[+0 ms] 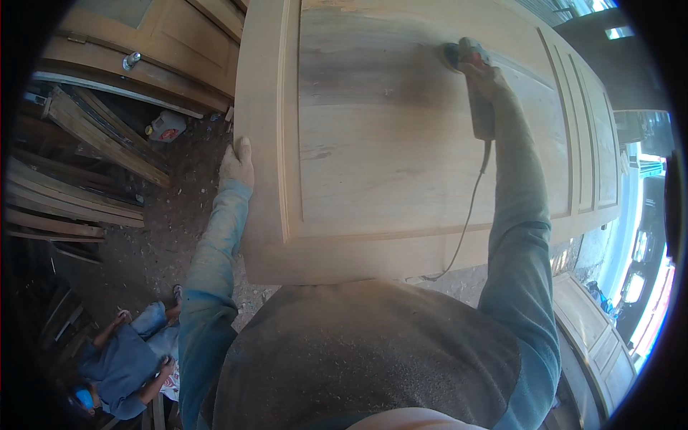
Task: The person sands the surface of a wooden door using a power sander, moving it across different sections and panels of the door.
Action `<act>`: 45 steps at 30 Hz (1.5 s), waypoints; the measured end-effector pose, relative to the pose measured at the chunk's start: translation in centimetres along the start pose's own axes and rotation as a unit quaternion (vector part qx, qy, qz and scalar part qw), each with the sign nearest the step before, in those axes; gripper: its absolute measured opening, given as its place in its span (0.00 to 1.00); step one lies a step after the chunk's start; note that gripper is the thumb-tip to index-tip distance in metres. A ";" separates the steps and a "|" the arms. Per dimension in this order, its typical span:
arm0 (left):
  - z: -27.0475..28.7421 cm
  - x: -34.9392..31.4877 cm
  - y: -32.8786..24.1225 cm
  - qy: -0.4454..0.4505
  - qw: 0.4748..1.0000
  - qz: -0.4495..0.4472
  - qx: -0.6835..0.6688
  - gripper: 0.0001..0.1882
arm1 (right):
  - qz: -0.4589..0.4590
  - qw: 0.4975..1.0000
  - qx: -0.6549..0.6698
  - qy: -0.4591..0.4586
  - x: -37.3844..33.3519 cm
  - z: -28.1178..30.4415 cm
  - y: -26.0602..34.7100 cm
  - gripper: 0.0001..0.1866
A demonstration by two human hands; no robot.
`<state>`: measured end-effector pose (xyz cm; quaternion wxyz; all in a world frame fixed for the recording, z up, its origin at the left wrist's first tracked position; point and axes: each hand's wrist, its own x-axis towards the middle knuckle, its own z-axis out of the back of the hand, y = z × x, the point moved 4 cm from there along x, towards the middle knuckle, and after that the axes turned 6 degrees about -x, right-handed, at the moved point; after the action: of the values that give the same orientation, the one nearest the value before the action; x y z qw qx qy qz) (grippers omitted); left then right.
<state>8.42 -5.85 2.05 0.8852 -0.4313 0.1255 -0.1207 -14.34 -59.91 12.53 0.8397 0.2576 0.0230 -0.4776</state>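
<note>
A large pale wooden panelled door [373,179] lies flat in front of me, its wide panel darkened by grey-brown patches. My right hand [481,77] is closed round the head end of an electric disc sander [481,118], over the far right part of that panel. The sander's round disc faces the wood at its left side; whether it touches cannot be made out. From its rear end a grey cord [469,208] runs down over the door's near edge. At the door's left edge, my left hand [236,163] grips the rim, thumb on top, its other fingers partly hidden.
Other wooden doors [172,54] stand at the far left, one with a metal knob [131,61]. Curved timber pieces [79,193] are stacked below them, near a white plastic jug [166,127]. A person [132,358] sits at the lower left. More door panels [591,330] lean at the right.
</note>
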 end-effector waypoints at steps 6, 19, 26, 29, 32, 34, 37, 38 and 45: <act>0.3 -0.1 -0.2 -0.019 0.999 0.009 0.025 0.35 | -0.105 0.993 0.023 -0.055 4.2 7.6 -17.8 0.43; -0.3 1.3 0.5 0.008 1.000 0.011 -0.012 0.36 | 0.220 0.975 -0.034 0.021 -4.6 -5.6 6.3 0.29; 0.1 1.8 2.1 0.023 0.999 0.035 -0.033 0.36 | 0.198 0.980 0.009 0.024 -8.6 -4.6 5.9 0.29; 0.6 1.4 2.4 -0.008 1.000 0.013 0.010 0.37 | 0.145 0.988 0.038 -0.038 -6.7 -1.5 -3.2 0.30; 0.7 0.9 1.6 -0.021 0.999 0.018 0.036 0.37 | -0.050 0.998 0.020 -0.039 -5.7 4.0 -15.6 0.36; 0.0 1.1 0.5 -0.008 0.998 0.024 0.065 0.37 | -0.120 0.987 0.037 -0.102 -5.1 7.2 -26.2 0.40; -0.3 1.3 0.1 -0.006 0.998 0.021 0.062 0.37 | -0.126 0.983 0.007 -0.130 -5.9 7.6 -31.0 0.44; -0.3 1.2 0.1 -0.005 0.998 0.019 0.054 0.37 | -0.114 0.984 -0.007 -0.139 -6.5 7.7 -31.2 0.45; -0.3 1.4 0.7 -0.006 0.999 -0.001 0.038 0.37 | 0.052 0.995 0.066 -0.055 -13.5 -2.1 -4.9 0.30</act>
<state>9.69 -6.15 1.15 0.9013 -0.3986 0.1154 -0.1241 -25.24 -50.36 12.52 0.8446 0.2865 -0.0679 -0.4471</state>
